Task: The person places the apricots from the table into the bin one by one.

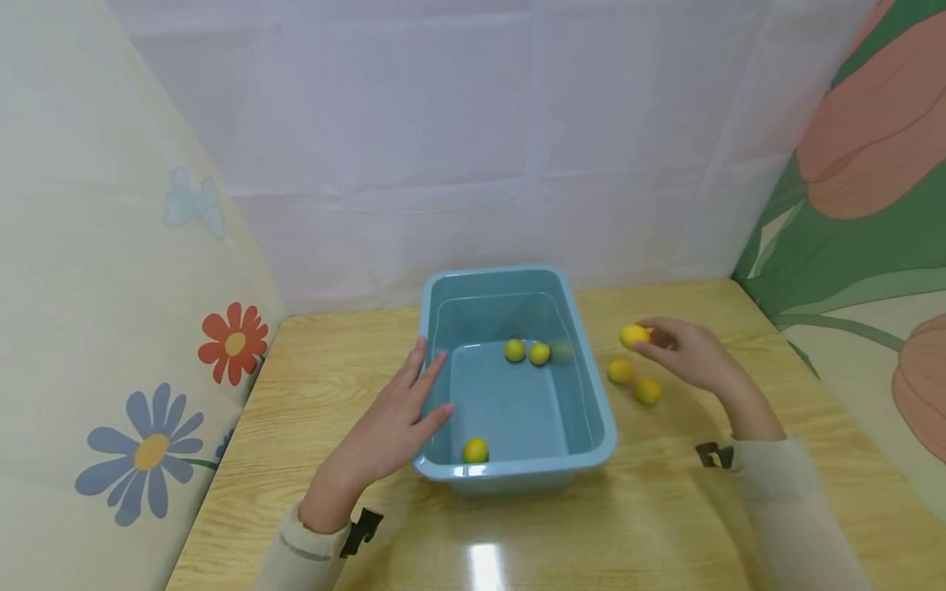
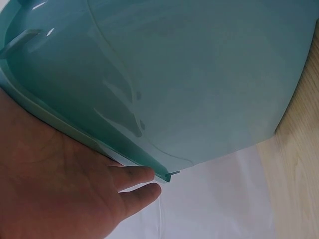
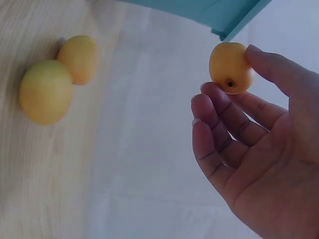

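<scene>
A light blue plastic basin (image 1: 510,469) stands on the wooden table. My left hand (image 1: 392,419) rests on its left rim with the fingers spread and straight. In the left wrist view, the fingers (image 2: 132,174) lie along the outside of the rim. Beyond the basin's right side, my right hand (image 1: 687,353) holds up a small yellow fruit (image 3: 229,67) between thumb and fingertips. The fruit is oval, with a dark stem spot. Beneath that hand, two more yellow fruits (image 1: 619,371) lie close together on the table. Inside the basin are three yellow-green fruits (image 1: 515,350).
The wooden table (image 1: 332,369) runs back to a white cloth wall (image 1: 436,148). Flower-printed panels flank it, with the left panel (image 1: 148,312) and the right panel (image 1: 879,205) close to the table's sides. A light reflection shines near the front.
</scene>
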Action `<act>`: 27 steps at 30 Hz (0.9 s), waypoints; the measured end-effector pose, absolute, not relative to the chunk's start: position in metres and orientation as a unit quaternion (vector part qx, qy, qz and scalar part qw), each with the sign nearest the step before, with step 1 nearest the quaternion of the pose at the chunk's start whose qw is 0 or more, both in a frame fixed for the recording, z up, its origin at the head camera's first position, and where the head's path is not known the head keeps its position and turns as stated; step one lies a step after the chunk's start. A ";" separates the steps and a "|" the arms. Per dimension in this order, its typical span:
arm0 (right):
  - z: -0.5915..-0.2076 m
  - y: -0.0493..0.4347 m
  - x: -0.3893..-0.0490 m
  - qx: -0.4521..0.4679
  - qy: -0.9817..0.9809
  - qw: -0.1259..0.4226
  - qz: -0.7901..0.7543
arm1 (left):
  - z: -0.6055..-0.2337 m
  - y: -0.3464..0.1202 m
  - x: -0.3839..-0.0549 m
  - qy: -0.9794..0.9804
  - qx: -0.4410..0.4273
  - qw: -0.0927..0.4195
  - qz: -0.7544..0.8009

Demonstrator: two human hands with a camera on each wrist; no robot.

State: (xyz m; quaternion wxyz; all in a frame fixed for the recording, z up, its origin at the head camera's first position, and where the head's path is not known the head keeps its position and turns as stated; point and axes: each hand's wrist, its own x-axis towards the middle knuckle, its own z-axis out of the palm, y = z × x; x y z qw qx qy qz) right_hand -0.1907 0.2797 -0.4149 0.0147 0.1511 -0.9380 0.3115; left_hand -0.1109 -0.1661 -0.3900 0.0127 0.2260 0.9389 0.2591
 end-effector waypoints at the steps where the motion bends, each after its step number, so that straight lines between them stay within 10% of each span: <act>1: -0.412 0.278 -0.189 0.154 -0.937 0.017 0.313 | -0.390 -0.166 -0.111 0.939 0.226 0.013 0.259; 27: -0.368 0.231 -0.157 0.232 -0.901 0.068 0.360 | -0.390 -0.165 -0.109 0.939 0.222 0.008 0.261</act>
